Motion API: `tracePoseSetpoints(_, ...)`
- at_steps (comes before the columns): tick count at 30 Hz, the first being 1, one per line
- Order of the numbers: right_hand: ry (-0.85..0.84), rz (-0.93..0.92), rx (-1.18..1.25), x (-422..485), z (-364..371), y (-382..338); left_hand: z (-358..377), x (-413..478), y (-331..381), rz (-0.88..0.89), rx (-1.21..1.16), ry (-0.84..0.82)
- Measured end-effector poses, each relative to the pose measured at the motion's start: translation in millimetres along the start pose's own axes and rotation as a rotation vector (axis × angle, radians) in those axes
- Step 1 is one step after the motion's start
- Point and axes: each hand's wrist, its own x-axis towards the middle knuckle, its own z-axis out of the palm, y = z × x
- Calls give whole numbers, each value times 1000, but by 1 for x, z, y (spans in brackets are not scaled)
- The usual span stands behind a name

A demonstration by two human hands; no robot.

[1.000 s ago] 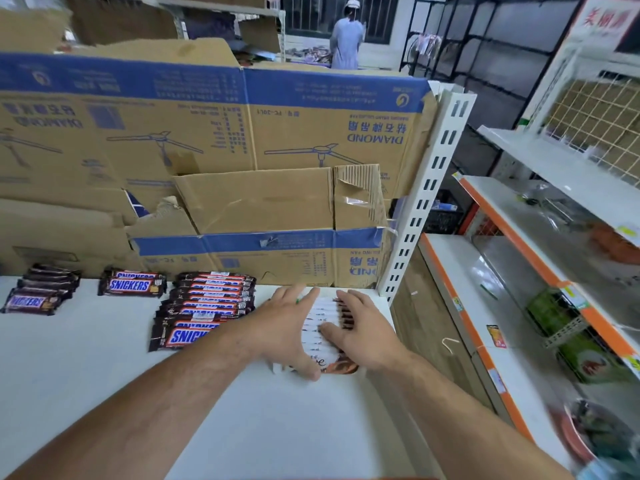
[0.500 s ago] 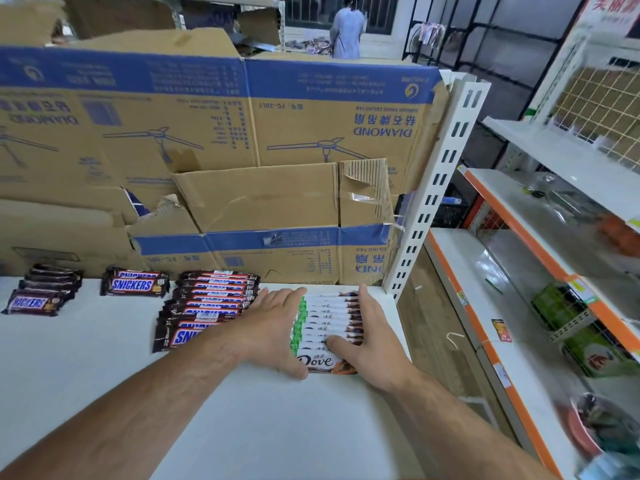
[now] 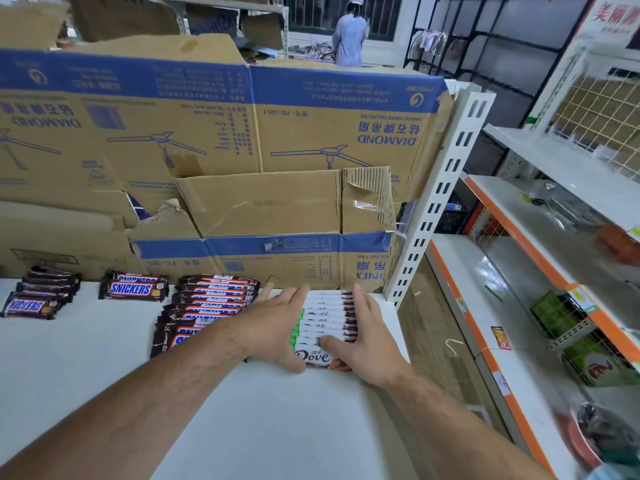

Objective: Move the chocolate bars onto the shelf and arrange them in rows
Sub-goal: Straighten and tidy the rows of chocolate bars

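A row of overlapping white Dove chocolate bars (image 3: 329, 323) lies on the white shelf (image 3: 242, 427) near its right end. My left hand (image 3: 277, 327) lies flat against the row's left side, fingers straight. My right hand (image 3: 367, 337) presses the right side, its thumb resting across the lower bars. To the left lies a row of brown Snickers bars (image 3: 204, 310), then a single Snickers stack (image 3: 133, 287) and another Snickers row (image 3: 38, 296) at the far left.
Flattened cardboard boxes (image 3: 242, 150) stand behind the bars as a back wall. A white slotted upright (image 3: 440, 199) marks the shelf's right end. Orange-edged shelves (image 3: 519, 271) with goods stand at right. A person (image 3: 349, 36) stands far back.
Both hands have spread apart from the top of the Dove row to its sides, uncovering the bars. The row now reaches farther back toward the cardboard.
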Motion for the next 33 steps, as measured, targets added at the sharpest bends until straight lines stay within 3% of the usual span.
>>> tracePoseSetpoints(5,-1,16,-88,16,-5,-7,-7,17,-6,-28,73,-1)
tracePoseSetpoints(11,108,-82,-171,0,-9,-1,5,0,-5,-122,169,145)
tracePoseSetpoints(16,26,-111,-381,-5,-2,8,17,-5,-7,-153,273,73)
tracePoseSetpoints(23,78,-89,-190,3,-3,14,10,-2,-7,-135,212,43)
tracePoseSetpoints(33,45,-142,-200,7,-4,22,13,2,-5,-132,247,9)
